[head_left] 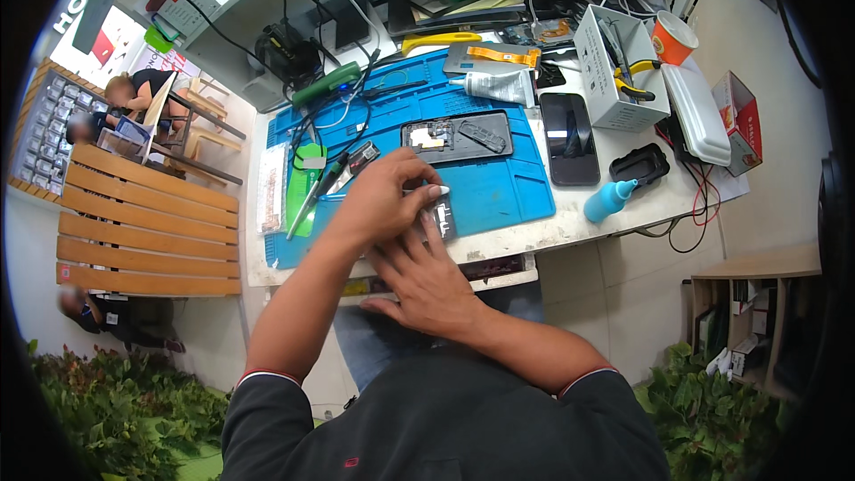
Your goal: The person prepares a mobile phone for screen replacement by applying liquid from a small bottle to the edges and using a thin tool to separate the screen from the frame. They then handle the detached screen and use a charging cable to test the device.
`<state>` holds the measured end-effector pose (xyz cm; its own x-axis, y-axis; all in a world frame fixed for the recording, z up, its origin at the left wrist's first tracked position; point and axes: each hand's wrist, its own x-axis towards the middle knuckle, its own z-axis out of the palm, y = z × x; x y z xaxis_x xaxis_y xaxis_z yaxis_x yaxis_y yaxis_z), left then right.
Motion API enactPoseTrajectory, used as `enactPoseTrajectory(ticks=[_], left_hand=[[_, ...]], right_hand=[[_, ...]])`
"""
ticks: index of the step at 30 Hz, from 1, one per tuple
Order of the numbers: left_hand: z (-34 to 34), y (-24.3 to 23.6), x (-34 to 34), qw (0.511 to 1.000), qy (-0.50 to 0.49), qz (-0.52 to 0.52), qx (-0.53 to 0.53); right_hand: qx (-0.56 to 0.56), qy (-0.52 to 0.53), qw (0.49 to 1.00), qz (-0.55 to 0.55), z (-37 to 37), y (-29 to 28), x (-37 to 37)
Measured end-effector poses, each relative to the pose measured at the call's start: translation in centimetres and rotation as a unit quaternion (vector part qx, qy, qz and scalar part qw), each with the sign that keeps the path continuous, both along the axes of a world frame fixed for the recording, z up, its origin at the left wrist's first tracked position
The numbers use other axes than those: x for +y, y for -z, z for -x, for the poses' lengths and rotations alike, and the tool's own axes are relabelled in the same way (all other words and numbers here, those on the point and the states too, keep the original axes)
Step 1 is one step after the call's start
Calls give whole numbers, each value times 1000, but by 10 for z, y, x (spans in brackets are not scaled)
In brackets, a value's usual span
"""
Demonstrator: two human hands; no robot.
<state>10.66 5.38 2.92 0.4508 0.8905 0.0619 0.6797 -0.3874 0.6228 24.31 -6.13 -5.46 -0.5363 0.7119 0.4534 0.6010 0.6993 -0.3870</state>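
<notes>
on the blue repair mat (pixel 517 200), which covers much of the white surface (pixel 563 223), an opened phone body (pixel 457 137) lies flat just beyond the hands, its inside facing up. nearer the front edge, a small dark flat piece (pixel 443 221) with pale markings lies apart from the phone body, right by the fingers. the left hand (pixel 383 200) is nearly closed, thumb and fingertips pinched on a small white-tipped item (pixel 436 191) above that piece. the right hand (pixel 427 281) is spread and fairly flat, fingertips against the piece's near side, seemingly steadying it rather than gripping it.

as far as can be judged, the opening is done: the inner parts are bare and no cover sits over them. the work on the dark piece looks under way, and the phone body is not yet closed up.

the curled fingers of the left hand hide most of the white-tipped item, so whether it is a nozzle or a tool cannot be told. the dark piece is partly covered too, and its kind is unclear.
</notes>
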Motion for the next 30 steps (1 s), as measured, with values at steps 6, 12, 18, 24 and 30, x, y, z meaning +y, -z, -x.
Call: enactPoseTrajectory(ticks=[6,12,18,24,30], left_hand=[[24,-1,-7,998,-53,29,35],[27,-10,-6,998,-26,5,60],[0,8,-8,1000,-23,-4,4],[57,2,-19,996,-72,6,45],[4,16,-3,998,0,-68,12]], right_hand=[[-1,3,1000,-1,0,-1,-1],[8,2,1000,-7,-1,-1,0],[-4,0,1000,-4,1,2,-1],[-7,9,1000,-10,-1,-1,-1],[-22,2,1000,-8,0,-3,-2]])
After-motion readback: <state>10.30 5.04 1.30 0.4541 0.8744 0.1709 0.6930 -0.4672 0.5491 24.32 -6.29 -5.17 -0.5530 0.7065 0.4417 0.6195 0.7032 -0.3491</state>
